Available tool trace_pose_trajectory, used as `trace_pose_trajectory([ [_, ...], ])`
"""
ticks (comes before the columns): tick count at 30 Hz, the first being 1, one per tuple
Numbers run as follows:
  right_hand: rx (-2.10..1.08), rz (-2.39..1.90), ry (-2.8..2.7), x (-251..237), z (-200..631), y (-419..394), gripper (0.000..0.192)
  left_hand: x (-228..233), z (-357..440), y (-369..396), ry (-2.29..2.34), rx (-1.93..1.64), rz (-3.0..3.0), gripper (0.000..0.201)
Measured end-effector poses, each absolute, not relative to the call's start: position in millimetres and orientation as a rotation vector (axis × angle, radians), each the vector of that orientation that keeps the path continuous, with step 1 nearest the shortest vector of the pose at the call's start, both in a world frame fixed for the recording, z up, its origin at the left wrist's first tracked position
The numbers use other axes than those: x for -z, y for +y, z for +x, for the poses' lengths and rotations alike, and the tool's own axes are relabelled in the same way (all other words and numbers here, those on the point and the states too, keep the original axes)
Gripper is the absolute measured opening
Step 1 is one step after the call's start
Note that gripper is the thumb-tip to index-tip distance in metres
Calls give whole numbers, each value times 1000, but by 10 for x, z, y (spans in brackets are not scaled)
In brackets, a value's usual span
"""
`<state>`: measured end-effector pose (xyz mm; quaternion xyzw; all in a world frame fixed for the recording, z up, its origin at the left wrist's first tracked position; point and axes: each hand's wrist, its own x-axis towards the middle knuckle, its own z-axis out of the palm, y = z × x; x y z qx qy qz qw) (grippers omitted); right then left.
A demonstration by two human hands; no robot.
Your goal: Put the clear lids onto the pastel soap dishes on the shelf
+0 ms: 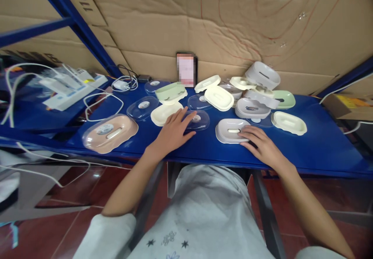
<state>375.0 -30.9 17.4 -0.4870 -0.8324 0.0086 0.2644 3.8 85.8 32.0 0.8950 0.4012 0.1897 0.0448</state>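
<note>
A light grey soap dish lies near the table's front edge. My right hand grips its right end, fingers over the rim and thumb at the near side. My left hand is open, fingers spread. It reaches over the near edge of a cream soap dish part, its fingertips by a clear lid with a round sticker. To the left sits a pink soap dish under a clear lid. Whether my left fingers touch the lid beside them, I cannot tell.
Cream, green and grey dish parts are piled at the back right. A green dish and more clear lids lie back left. A phone leans on the cardboard. Cables and a power strip occupy the left.
</note>
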Motion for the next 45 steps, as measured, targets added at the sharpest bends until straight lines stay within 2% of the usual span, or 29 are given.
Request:
trace_pose_trajectory([
  [3, -27, -1314, -2264, -180, 3724, -301, 37, -276, -42, 956, 1224, -566, 2719, 54],
  [8, -30, -1286, -2310, -182, 3440, -370, 40, -294, 127, 761, 1099, -971, 2507, 41],
  [11, 21, -1259, -2241, -152, 3269, -399, 57, -315, 312, 544, 1003, -1089, 2476, 38],
  [13, 112, -1268, -2145, -144, 3217, -396, 76, -301, 410, 419, 927, -1086, 2550, 37],
  [15, 142, -1286, -2136, -156, 3207, -383, 87, -266, 457, 333, 864, -1035, 2637, 37],
  [20, 25, -1257, -2333, -190, 3204, -373, 80, -163, 368, 284, 743, -948, 2777, 45],
  [24, 126, -1242, -2338, -150, 3172, -402, 81, -111, 273, 300, 685, -938, 2835, 48],
  [29, 220, -1230, -2345, -138, 3165, -438, 82, -49, 262, 313, 607, -1107, 2868, 46],
  [36, -138, -1325, -2321, -214, 3103, -423, 85, -92, 247, 285, 512, -1086, 2762, 52],
  [39, -68, -1321, -2286, -278, 3197, -511, 76, -160, 116, 373, 718, -1077, 2693, 55],
  [42, 264, -1470, -2026, -326, 3651, -731, 74, -167, -101, 551, 1328, -1097, 2609, 56],
  [45, 701, -1750, -1574, -270, 4519, -991, 89, -92, -268, 689, 1700, -908, 2518, 56],
])
